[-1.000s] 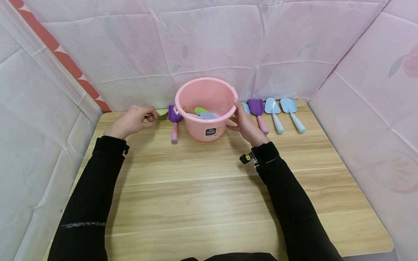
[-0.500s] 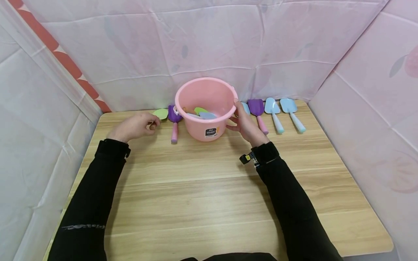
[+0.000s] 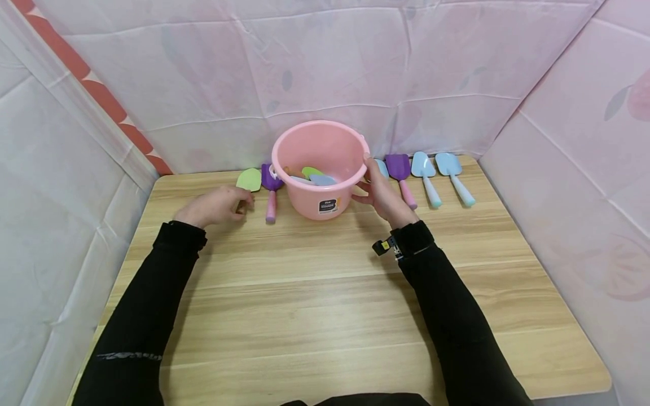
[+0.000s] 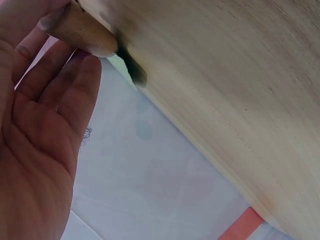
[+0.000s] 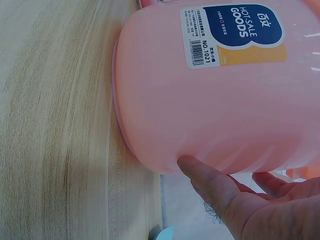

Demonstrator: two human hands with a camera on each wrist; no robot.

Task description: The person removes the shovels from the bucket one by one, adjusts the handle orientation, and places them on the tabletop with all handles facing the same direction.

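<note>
My left hand [image 3: 228,204] pinches the brown handle [image 4: 80,30] of a green shovel, whose blade [image 3: 249,179] lies flat on the table left of the pink bucket [image 3: 320,144]. A purple shovel [image 3: 271,192] lies between that blade and the bucket. Straight fingers [image 5: 205,177] of my right hand [image 3: 376,192] rest against the bucket's right wall, with the thumb up near the rim. Green and blue shovel blades [image 3: 317,176] lie inside the bucket.
A purple shovel [image 3: 401,175] and two light blue shovels [image 3: 424,175] [image 3: 454,175] lie in a row right of the bucket, near the back edge of the wooden table [image 3: 325,293]. Pink fabric walls close in the back and both sides.
My left hand has drawn the green shovel nearer and a little to the right, so its blade now shows in full. The right hand and the bucket have stayed put.
</note>
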